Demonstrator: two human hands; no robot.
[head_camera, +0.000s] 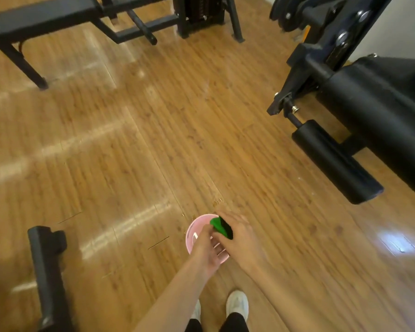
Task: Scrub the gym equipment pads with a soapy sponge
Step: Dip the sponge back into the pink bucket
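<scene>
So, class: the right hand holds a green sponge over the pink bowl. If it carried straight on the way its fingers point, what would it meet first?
The right hand points up-left across the pink bowl. Beyond the bowl's far rim lies only wooden floor, though depth is uncertain.

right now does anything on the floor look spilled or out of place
Nothing large. Small glints that look like water drops dot the wood floor just beyond the pink bowl, near its far rim. Both hands are over the bowl; the right hand grips the green sponge, and the left hand is beside it.
</scene>
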